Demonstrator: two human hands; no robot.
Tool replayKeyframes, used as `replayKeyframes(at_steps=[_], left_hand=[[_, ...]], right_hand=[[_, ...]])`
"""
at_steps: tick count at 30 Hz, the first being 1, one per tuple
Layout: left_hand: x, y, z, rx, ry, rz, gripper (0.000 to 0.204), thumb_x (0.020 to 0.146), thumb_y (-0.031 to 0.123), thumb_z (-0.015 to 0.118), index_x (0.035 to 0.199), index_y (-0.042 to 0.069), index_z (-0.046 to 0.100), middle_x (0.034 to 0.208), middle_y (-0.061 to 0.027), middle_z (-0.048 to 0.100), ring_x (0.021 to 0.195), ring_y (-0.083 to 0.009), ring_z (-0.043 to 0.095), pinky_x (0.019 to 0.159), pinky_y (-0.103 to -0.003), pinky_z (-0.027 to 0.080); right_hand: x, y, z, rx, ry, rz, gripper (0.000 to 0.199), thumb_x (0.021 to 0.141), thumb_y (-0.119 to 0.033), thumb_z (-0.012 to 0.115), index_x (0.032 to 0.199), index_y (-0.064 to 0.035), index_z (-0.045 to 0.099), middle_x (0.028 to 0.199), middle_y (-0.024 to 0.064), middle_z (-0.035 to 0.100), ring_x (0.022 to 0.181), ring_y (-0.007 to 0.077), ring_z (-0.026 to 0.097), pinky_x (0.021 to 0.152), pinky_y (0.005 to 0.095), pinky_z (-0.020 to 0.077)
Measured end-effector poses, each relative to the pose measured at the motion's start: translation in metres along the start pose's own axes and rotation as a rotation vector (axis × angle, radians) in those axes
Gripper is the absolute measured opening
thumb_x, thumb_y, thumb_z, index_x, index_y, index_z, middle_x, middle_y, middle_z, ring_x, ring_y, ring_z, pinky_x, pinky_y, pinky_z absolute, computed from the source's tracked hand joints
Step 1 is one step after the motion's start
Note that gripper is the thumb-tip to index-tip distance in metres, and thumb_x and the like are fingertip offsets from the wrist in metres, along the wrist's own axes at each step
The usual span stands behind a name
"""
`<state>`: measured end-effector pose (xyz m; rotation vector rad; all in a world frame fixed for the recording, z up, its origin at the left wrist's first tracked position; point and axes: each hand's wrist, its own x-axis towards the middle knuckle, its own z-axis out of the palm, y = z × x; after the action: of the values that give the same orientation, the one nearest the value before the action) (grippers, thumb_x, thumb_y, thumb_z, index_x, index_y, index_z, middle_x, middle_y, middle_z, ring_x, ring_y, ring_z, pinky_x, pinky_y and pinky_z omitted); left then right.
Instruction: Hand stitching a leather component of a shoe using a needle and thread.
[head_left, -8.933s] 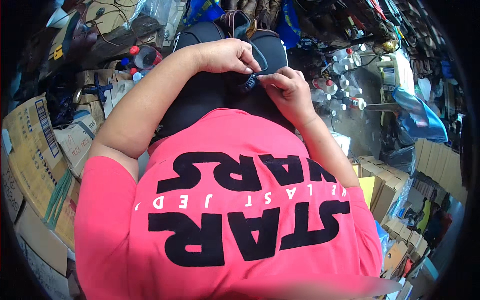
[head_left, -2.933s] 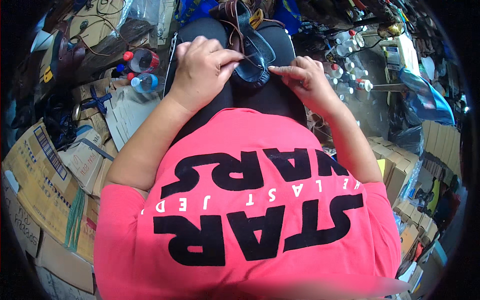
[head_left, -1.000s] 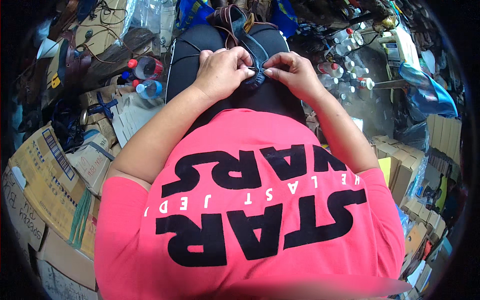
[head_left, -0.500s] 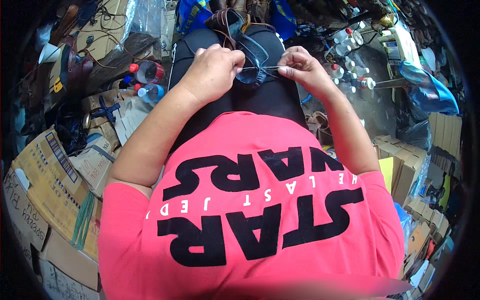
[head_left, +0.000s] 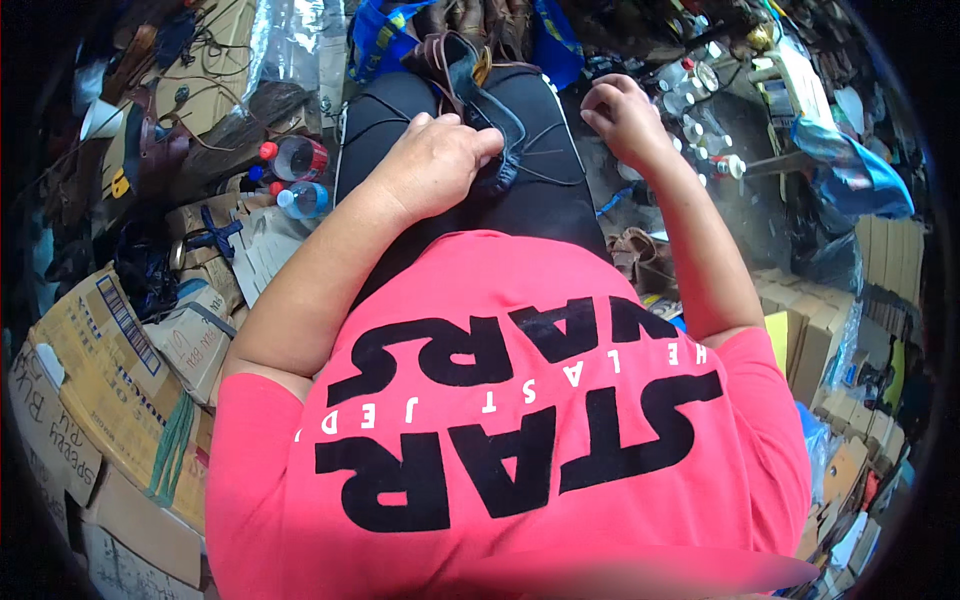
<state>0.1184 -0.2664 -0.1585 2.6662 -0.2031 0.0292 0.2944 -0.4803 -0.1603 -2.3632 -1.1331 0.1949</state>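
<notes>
The left hand rests on the person's lap, fingers curled and pinched down on a dark leather piece that lies across the black trousers. The piece looks like a strap or a shoe upper; its far end rises toward a brown leather bundle at the knees. The right hand is lifted off to the right, well apart from the left hand, with fingers loosely bent. A thin dark thread runs from the leather piece across the right thigh toward that hand; whether the fingertips actually pinch it is too fine to tell.

On the floor to the left of the lap lie two plastic bottles, one with a red cap and one with a blue cap, near sheets of flattened cardboard. To the right, beyond the right hand, stands a cluster of small white-capped bottles, and farther right a blue plastic bag. A brown sandal sits on the floor just beside the right forearm. A pink printed shirt fills the near part of the view.
</notes>
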Motion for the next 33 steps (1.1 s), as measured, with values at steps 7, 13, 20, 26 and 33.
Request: replayKeyframes(at_steps=[7, 13, 20, 26, 33], left_hand=[[-0.004, 0.001, -0.001, 0.002, 0.007, 0.014, 0.006, 0.082, 0.011, 0.056, 0.088, 0.012, 0.057, 0.080, -0.0048, 0.062, 0.084, -0.0266, 0.058, 0.074, -0.041, 0.039], [-0.023, -0.013, -0.011, 0.110, 0.053, 0.115, 0.008, 0.079, 0.007, 0.054, 0.085, 0.012, 0.055, 0.077, -0.0046, 0.059, 0.082, -0.0249, 0.056, 0.073, -0.040, 0.038], [-0.120, -0.079, -0.074, -0.417, 0.251, -0.502, 0.004, 0.087, 0.007, 0.060, 0.089, 0.004, 0.061, 0.083, -0.0022, 0.061, 0.076, -0.0129, 0.056, 0.073, -0.024, 0.043], [-0.038, 0.007, -0.100, -1.239, 0.383, 0.221, 0.019, 0.092, 0.019, 0.059, 0.088, 0.001, 0.057, 0.092, -0.0109, 0.062, 0.093, -0.0224, 0.063, 0.085, -0.033, 0.049], [-0.065, 0.016, -0.093, -0.459, -0.127, -0.057, 0.018, 0.088, 0.018, 0.061, 0.085, 0.000, 0.060, 0.083, -0.0074, 0.061, 0.071, -0.0198, 0.059, 0.063, -0.032, 0.047]], right_hand=[[-0.009, -0.077, -0.006, -0.344, -0.249, -0.436, 0.013, 0.083, -0.024, 0.059, 0.085, -0.0128, 0.064, 0.083, 0.0059, 0.065, 0.088, 0.0253, 0.062, 0.079, 0.0401, 0.0428], [-0.009, -0.062, 0.004, -0.293, -0.311, -0.482, 0.008, 0.080, -0.015, 0.056, 0.088, -0.0137, 0.059, 0.075, 0.0053, 0.063, 0.082, 0.0243, 0.062, 0.080, 0.0387, 0.0409], [-0.053, 0.040, -0.025, 0.612, -0.165, 0.449, 0.011, 0.084, -0.015, 0.064, 0.092, -0.0075, 0.066, 0.079, 0.0006, 0.064, 0.076, 0.0129, 0.057, 0.073, 0.0292, 0.0432], [-0.001, -0.046, -0.013, 1.756, 0.040, 0.250, 0.020, 0.093, -0.029, 0.057, 0.093, -0.0091, 0.059, 0.086, 0.0025, 0.060, 0.080, 0.0155, 0.056, 0.086, 0.0373, 0.0450], [-0.031, -0.057, -0.040, 0.822, -0.572, 0.061, 0.018, 0.091, -0.022, 0.060, 0.083, -0.0057, 0.060, 0.075, -0.0011, 0.054, 0.068, 0.0082, 0.049, 0.062, 0.0228, 0.0386]])
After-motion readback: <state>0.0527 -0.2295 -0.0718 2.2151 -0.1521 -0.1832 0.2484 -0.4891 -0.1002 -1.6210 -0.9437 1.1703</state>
